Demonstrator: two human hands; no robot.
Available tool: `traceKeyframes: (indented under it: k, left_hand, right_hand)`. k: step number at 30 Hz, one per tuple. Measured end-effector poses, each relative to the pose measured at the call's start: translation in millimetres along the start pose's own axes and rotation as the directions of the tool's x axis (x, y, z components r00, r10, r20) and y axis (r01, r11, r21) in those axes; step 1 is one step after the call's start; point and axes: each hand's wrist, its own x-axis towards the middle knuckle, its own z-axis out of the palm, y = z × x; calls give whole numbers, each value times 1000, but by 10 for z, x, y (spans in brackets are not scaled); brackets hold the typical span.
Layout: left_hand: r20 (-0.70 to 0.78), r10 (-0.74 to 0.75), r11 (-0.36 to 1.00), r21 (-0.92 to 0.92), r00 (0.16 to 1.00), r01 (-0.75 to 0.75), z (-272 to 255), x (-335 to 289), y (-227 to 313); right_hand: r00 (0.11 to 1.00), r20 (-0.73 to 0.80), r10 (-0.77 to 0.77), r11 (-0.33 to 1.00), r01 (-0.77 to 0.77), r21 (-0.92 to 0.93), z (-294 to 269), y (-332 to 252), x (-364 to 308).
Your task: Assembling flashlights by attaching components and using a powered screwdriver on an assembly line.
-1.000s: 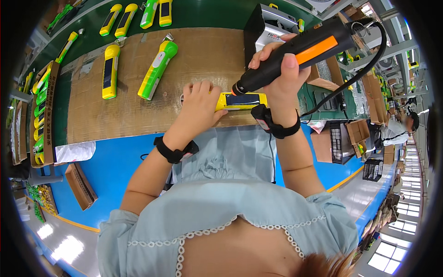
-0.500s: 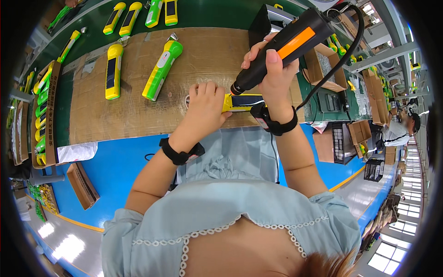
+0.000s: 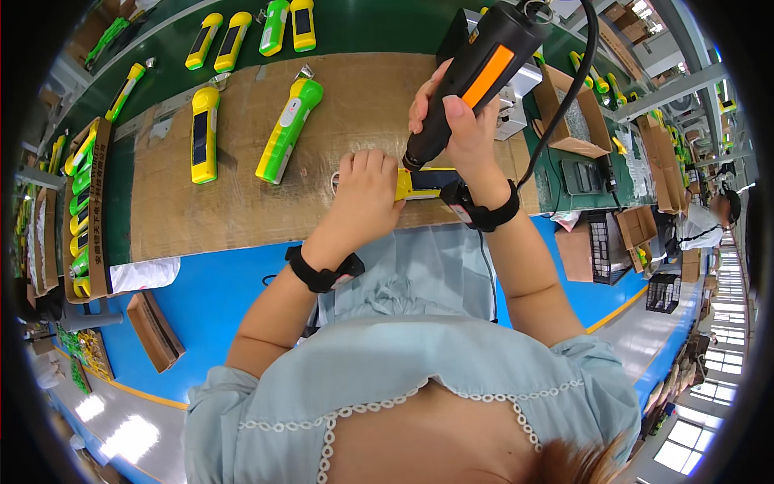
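A yellow solar flashlight (image 3: pixel 422 185) with a dark panel lies crosswise near the front edge of the cardboard sheet (image 3: pixel 242 206). My left hand (image 3: pixel 367 192) is closed over its left end, hiding that part. My right hand (image 3: pixel 469 133) grips a black electric screwdriver (image 3: pixel 484 77) with an orange stripe. Its tip points down at the flashlight beside my left fingers; whether it touches a screw, I cannot tell. To the left on the cardboard lie a yellow flashlight (image 3: pixel 205 137) with its panel up and a green-and-yellow flashlight (image 3: pixel 290 133).
Several more flashlights (image 3: pixel 234 42) lie along the far green bench. A carton (image 3: pixel 98 210) of flashlights stands at the left edge. On the right are an open cardboard box (image 3: pixel 574 113) of small parts and a dark device (image 3: pixel 579 177). The screwdriver's cable (image 3: pixel 556 129) curves down past my right wrist.
The screwdriver has swung more upright, its rear end moving left, while its tip stays over the flashlight. My left hand keeps its hold. The whole view has shifted slightly.
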Motion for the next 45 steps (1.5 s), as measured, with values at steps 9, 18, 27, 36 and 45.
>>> traceKeyframes:
  k: [9,18,27,36,45]
  left_hand:
    - [42,-7,995,99,999,3,-62,-18,-6]
    - [11,-276,885,393,961,250,-278,-240,81]
    - [-400,-319,776,410,859,479,239,1905,-961]
    - [-326,-607,528,515,725,675,-57,2166,-2131]
    - [48,-765,605,396,642,691,-534,2002,-2751]
  right_hand:
    - [995,-98,18,998,-12,56,-13,-169,-12]
    - [895,-418,-153,988,130,-84,-394,-1194,-659]
    - [892,-445,-83,995,49,-88,-327,-734,-772]
    - [791,-599,-121,968,-38,-246,-618,-810,-1231]
    - [790,-605,-100,972,-52,-229,-685,-820,-1296]
